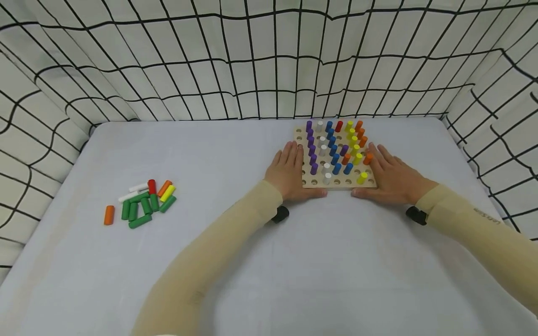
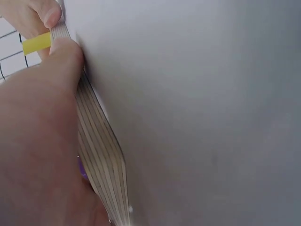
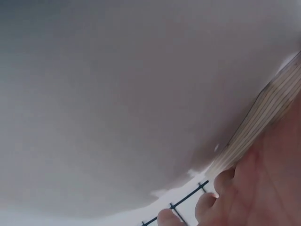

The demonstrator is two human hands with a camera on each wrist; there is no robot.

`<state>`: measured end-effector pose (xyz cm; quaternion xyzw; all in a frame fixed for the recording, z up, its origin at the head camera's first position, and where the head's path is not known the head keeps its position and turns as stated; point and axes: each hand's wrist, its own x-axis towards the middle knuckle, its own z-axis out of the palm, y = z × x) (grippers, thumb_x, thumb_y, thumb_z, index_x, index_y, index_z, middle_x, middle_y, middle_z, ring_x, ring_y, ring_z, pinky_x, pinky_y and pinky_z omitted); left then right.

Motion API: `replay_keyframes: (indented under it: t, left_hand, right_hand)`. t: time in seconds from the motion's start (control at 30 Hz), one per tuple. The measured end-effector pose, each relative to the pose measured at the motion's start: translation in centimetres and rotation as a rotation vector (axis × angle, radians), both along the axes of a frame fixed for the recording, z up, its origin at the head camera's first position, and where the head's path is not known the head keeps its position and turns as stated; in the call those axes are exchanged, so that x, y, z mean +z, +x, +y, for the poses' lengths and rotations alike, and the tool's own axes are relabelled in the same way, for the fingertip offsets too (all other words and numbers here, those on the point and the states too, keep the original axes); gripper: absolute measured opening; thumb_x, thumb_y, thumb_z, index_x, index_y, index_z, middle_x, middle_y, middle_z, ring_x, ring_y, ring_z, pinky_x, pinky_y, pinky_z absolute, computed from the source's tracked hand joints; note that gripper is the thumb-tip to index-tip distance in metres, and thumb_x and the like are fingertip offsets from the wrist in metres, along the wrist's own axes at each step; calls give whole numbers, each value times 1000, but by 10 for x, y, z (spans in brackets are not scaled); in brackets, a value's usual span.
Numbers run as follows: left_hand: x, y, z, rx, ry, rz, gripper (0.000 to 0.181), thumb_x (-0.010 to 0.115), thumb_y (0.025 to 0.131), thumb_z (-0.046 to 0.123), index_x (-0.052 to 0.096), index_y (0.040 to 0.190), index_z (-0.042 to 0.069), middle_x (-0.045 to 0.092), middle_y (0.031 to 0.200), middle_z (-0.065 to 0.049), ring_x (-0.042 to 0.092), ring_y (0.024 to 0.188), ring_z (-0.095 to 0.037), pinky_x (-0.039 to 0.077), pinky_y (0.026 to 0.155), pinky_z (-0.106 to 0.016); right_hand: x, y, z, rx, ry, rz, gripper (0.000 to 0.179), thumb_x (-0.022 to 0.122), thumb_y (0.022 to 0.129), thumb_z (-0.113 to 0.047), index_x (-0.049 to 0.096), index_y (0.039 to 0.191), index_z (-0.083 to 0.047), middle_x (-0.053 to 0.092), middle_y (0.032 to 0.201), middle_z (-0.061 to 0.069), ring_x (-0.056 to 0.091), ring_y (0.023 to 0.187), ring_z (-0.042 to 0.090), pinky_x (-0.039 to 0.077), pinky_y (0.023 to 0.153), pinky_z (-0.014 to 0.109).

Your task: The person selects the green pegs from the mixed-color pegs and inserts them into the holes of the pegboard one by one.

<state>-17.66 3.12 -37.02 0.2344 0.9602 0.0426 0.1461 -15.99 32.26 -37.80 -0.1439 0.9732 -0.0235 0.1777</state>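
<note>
A wooden pegboard [image 1: 342,184] stands at the far right of the table, with purple [image 1: 312,150], white, blue, red, yellow and orange pegs upright in its holes. My left hand [image 1: 287,175] lies along its left side, fingers straight and pointing away, thumb along the front edge. Against the right side rests my right hand [image 1: 392,179], fingers extended, its thumb also by the front edge. In the left wrist view, the thumb touches the board's layered edge [image 2: 101,141]; a yellow peg [image 2: 36,44] shows beyond. The right wrist view shows the palm beside the layered edge [image 3: 263,117].
Loose pegs lie at the left of the white table [image 1: 235,280]: several green ones [image 1: 140,221], plus white, red [image 1: 152,186], yellow and orange. One orange peg [image 1: 109,215] sits apart from the pile. Black netting [image 1: 275,60] hangs around the back and sides.
</note>
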Motion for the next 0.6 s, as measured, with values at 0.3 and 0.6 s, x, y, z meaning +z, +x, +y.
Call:
replay_keyframes:
  t: [0.3,0.6]
  left_hand:
    - [-2,16,-11,-13,5,4,127,51,85,87,1,166,2,-2,176,-16,-3,165,-30,7,136,-43]
    - [-1,36,-21,-11,-12,4,128,48,84,89,0,165,2,-3,175,-16,-4,165,-30,8,136,-44]
  right_hand:
    - [-2,20,-10,6,-7,32,125,52,88,-83,-1,165,1,-4,174,23,3,162,48,16,128,68]
    - [0,39,-22,39,8,66,124,51,89,-83,1,164,3,2,174,26,8,160,49,22,125,70]
